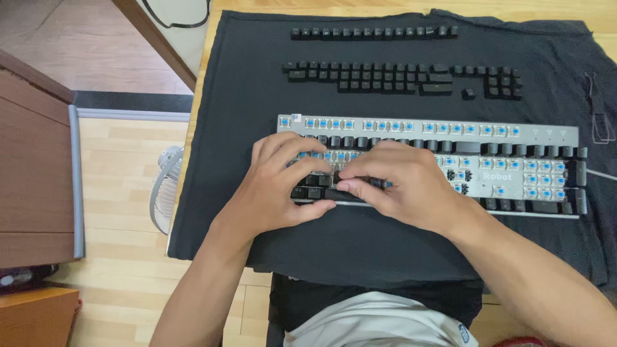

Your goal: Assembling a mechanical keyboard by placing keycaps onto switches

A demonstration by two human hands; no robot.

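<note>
A grey mechanical keyboard [488, 132] with blue switches lies on a dark cloth [244, 96]; many of its black keycaps are off. My left hand [276, 183] rests on the keyboard's lower left, thumb along the front edge and fingers curled over the keys. My right hand [402, 183] sits beside it, fingertips pinching a black keycap [363, 184] in the bottom rows. Removed black keycaps lie in rows [398, 76] on the cloth beyond the keyboard, with another single row [373, 31] farther back.
The cloth covers a wooden table [199, 109]. A wire keycap puller [598, 115] lies at the right of the cloth. A small white fan [164, 186] stands on the floor at the left, beside brown wooden furniture [35, 180].
</note>
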